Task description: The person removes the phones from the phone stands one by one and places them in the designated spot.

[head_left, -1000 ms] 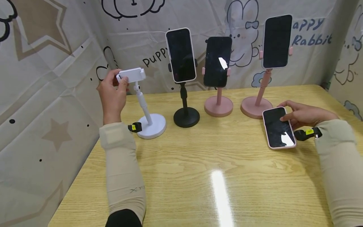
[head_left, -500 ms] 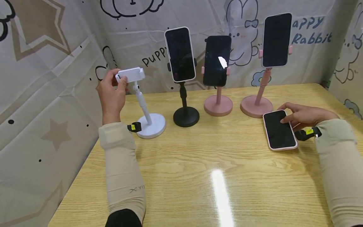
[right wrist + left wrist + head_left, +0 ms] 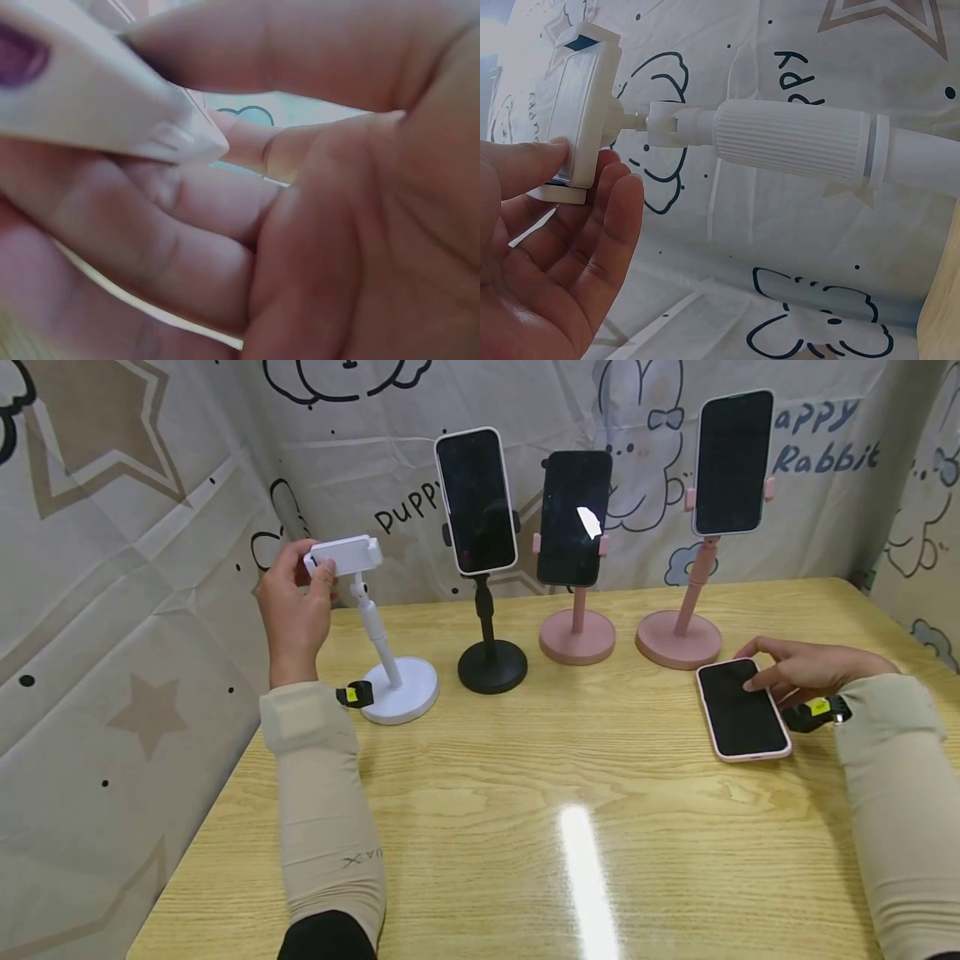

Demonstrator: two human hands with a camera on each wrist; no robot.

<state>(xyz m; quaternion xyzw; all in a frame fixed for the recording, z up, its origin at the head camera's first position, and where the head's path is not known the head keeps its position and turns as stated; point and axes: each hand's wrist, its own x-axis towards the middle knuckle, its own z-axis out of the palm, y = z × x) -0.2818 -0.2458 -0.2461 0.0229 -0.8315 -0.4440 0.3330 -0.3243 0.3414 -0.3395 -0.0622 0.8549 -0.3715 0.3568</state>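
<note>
My left hand (image 3: 292, 618) pinches one end of the clamp (image 3: 348, 556) of a white phone stand (image 3: 380, 631). In the left wrist view, the thumb lies on the front of the clamp (image 3: 574, 112) and the other fingers are around its back and lower end. My right hand (image 3: 813, 665) holds a phone (image 3: 741, 714) in a pale pink case by its far right side, thumb over the dark screen. The phone is tilted face up, low over the table. Close up in the right wrist view, the case edge (image 3: 82, 97) sits between thumb and fingers.
Along the back stand a black phone stand (image 3: 492, 667) and two pink ones, the shorter (image 3: 577, 637) and the taller (image 3: 678, 639), each bearing an upright phone. The right-hand phone is close to the taller stand's base. A printed cloth (image 3: 337, 468) hangs behind the wooden table (image 3: 480, 827).
The phone in my right hand has shifted slightly down and to the right, and the bright reflection has left its screen. My left hand keeps its hold on the clamp.
</note>
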